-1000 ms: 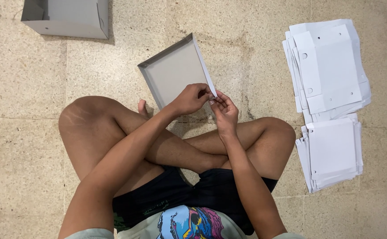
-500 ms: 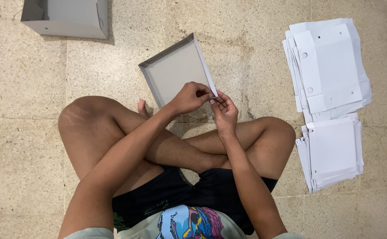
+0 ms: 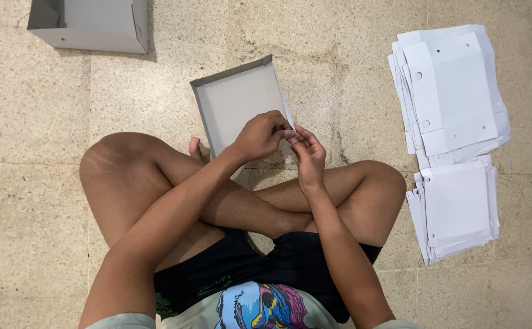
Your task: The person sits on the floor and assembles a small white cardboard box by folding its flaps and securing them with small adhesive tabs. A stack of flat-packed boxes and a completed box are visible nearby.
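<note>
Grey card tray [image 3: 237, 97], half folded, rests on the floor [image 3: 47, 122] by the crossed legs. Both hands pinch its near right corner: left hand [image 3: 260, 135] curled over the wall, right hand [image 3: 305, 151] gripping the flap's edge. Little has shifted in the last second; the fingers have only closed tighter there. Flat blanks [image 3: 455, 91] lie stacked right, a finished box [image 3: 89, 24] far left.
</note>
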